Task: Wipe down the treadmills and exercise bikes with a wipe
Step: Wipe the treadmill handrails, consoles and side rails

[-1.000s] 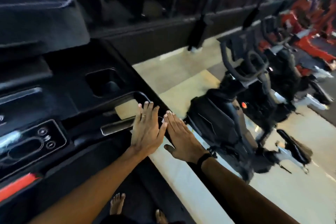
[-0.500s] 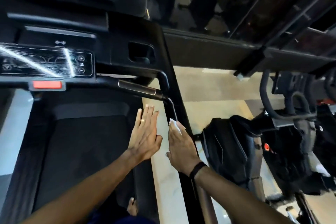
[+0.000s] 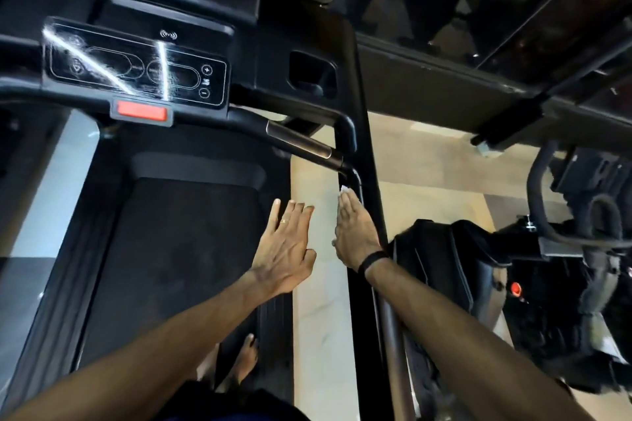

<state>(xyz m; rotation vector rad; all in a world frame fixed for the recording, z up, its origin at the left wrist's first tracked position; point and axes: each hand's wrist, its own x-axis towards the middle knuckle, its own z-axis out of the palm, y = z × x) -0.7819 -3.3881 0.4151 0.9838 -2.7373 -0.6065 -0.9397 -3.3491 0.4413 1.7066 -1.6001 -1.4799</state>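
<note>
The right hand lies flat, fingers straight, pressing a white wipe onto the treadmill's right side rail. The rail's long axis runs near-to-far under the palm. The left hand hovers open, empty, just left.

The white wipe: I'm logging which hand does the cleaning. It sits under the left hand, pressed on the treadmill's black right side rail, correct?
Not quite. The head view shows the white wipe under the right hand, on the black side rail. The left hand is open and empty.
</note>
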